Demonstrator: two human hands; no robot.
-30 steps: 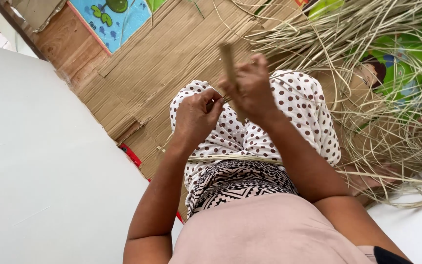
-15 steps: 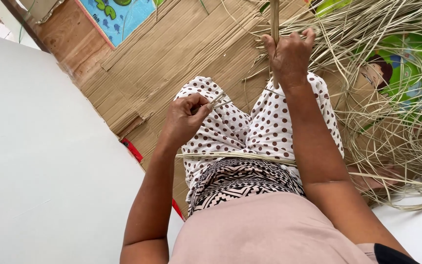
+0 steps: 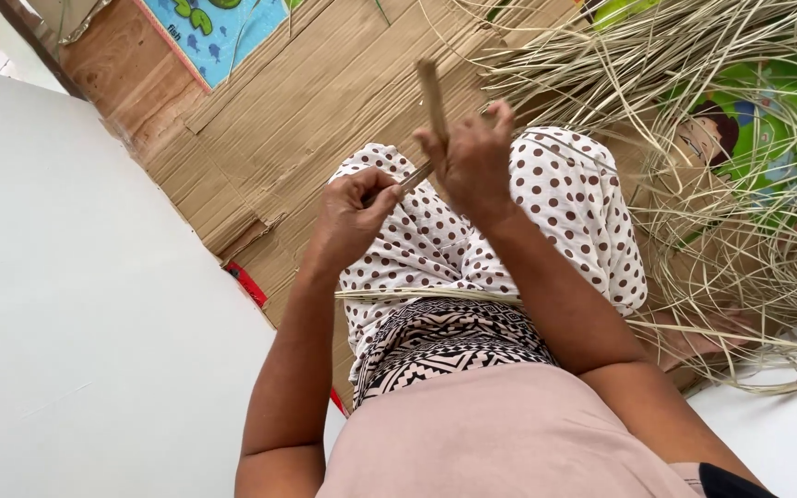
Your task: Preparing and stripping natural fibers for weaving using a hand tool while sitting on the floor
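- Two bare hands meet above a lap in white cloth with brown dots (image 3: 560,198).
- Left hand (image 3: 350,219) has its fingers curled tight around a thin metal blade (image 3: 410,179), which points toward the other hand.
- Right hand (image 3: 472,161) grips a flat tan reed strip (image 3: 433,95), standing upright above the knuckles.
- Loose pale straw strands (image 3: 740,231) lie piled to the right on brown corrugated cardboard (image 3: 306,101).

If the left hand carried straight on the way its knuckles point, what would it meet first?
Probably the right hand, which grips a tan flat strip just up and to the right of the left hand. A thin pale strand already bridges them; depth is unclear.
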